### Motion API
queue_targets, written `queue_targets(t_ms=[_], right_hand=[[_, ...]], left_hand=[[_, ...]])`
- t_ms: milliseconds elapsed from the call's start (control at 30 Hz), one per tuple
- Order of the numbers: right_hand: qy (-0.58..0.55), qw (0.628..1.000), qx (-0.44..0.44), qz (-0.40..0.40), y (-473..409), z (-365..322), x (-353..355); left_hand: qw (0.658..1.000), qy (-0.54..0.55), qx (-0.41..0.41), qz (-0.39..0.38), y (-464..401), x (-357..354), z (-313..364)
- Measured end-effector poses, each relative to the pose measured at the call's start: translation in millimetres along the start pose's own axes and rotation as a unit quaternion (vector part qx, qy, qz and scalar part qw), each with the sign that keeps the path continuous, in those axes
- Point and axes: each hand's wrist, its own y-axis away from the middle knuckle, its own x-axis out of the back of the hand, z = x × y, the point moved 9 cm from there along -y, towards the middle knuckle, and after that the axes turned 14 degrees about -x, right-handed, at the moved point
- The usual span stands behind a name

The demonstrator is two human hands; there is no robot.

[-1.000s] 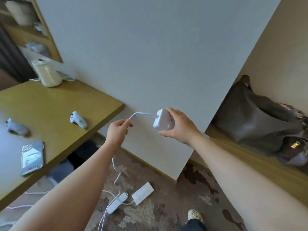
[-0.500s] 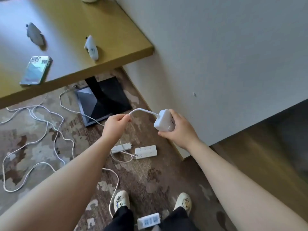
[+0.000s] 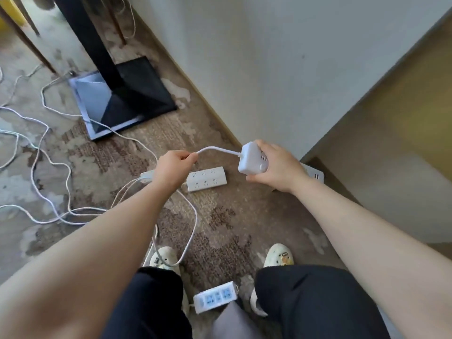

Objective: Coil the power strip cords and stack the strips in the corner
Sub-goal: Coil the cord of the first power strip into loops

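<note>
The right hand [image 3: 276, 167] grips a white cube power strip [image 3: 253, 159] above the carpet, near the wall corner. The left hand [image 3: 175, 165] pinches its cord [image 3: 217, 150] close to the housing. To coil well, it seems best to draw even loops toward the cube, letting the slack slide through the pinch without twisting. A flat strip [image 3: 206, 179] lies on the floor between the hands; a blue-faced strip [image 3: 216, 296] lies between the shoes. Another strip behind the right wrist is mostly hidden. Which floor cord belongs to which strip cannot be told.
</note>
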Motion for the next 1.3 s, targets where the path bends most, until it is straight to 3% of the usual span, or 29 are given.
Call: queue_targets(t_ms=[167,333,433,800,1033,1300], right_hand=[[0.037,0.996,0.034,0.070,74.5,19.1,24.9],[0.107,0.983,0.077,0.128,124.0,26.1,73.6],[0.135,0.977,0.086,0.142,126.0,40.4,84.3],[0.215,0.975,-0.011,-0.050,-5.8,190.9,-76.3],[0.266,0.960,-0.036,-0.082,-72.7,284.0,-187.6],[0.275,0.953,-0.096,-0.087,-105.8,341.4,-272.5]], left_hand=[[0.998,0.022,-0.045,0.025,60.7,-10.9,40.6],[0.989,0.017,-0.132,0.072,83.4,24.8,113.2],[0.987,-0.001,-0.154,0.041,79.5,14.6,132.2],[0.978,-0.100,-0.066,-0.172,-7.0,-185.2,16.8],[0.953,-0.111,-0.040,-0.278,-45.6,-320.3,-65.8],[0.955,-0.098,0.005,-0.279,-60.0,-396.9,-123.2]])
